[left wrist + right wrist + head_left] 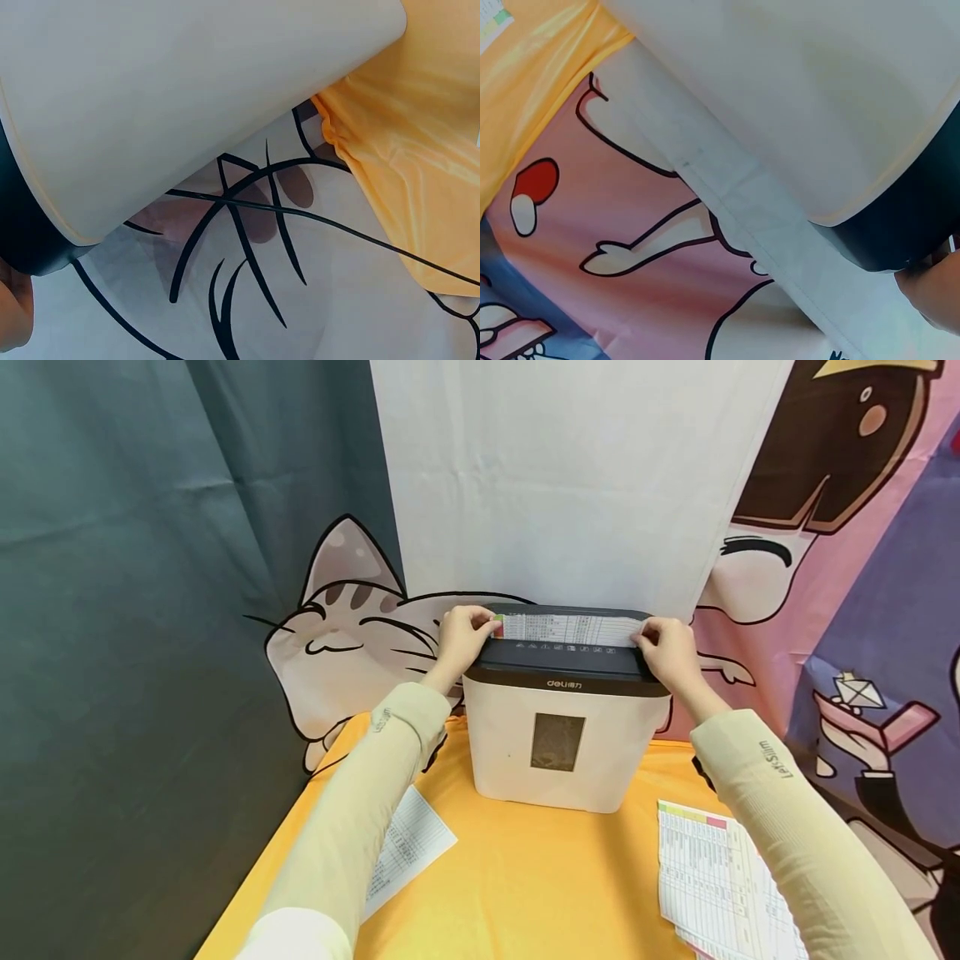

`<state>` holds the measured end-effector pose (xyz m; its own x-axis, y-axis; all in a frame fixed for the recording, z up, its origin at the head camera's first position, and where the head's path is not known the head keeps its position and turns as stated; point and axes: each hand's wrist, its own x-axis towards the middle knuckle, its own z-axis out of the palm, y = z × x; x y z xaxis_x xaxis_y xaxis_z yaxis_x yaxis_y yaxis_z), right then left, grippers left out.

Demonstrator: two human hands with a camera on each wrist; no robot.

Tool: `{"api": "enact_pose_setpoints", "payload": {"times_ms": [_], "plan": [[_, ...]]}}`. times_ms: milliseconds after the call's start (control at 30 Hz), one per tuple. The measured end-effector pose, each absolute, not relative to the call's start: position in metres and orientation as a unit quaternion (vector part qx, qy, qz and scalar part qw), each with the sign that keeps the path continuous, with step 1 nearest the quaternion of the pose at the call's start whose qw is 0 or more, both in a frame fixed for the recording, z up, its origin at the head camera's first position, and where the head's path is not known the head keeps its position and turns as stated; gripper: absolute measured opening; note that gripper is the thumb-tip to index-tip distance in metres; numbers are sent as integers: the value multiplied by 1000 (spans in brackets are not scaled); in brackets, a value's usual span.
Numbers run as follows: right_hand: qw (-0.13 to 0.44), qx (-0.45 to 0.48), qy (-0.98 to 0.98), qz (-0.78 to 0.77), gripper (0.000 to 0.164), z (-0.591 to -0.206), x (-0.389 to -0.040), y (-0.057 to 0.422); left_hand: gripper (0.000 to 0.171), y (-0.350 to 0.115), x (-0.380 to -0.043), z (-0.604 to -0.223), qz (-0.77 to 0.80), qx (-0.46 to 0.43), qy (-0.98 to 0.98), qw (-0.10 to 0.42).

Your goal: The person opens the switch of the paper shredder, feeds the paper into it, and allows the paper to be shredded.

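Left hand (462,633) pinches the left end of a printed sheet (570,629) between thumb and fingers; right hand (666,647) pinches its right end. Sheet spans the dark top (487,653) of a white shredder (498,743), with its lower edge against that top; depth of any entry cannot be told. Shredder stands upright by the far edge of the orange-covered worktop (540,877). Loose page (411,839) lies near the worktop's left edge, partly hidden by a sleeve. Printed papers (701,877), overlapping, lie toward the right side, well apart from that page.
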<state>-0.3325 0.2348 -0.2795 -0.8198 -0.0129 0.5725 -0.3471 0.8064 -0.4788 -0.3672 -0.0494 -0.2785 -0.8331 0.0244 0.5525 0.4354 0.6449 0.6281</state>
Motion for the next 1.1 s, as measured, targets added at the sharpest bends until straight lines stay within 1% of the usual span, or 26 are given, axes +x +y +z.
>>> {"api": "enact_pose_setpoints", "payload": {"times_ms": [200, 400, 867, 1100], "plan": [[284, 105, -906, 296, 13, -281, -331, 233, 9, -48, -367, -279, -409, -142, -865, 255], [268, 106, -910, 297, 13, -283, -330, 233, 11, -47, -365, -279, -412, -145, -864, 252], [266, 120, -917, 273, 12, -283, -332, 231, 10, -51, -365, -283, -403, -140, -867, 258], [273, 126, -913, 277, 13, -284, -328, 232, 11, -55, -363, -284, -395, -155, -869, 255]]}}
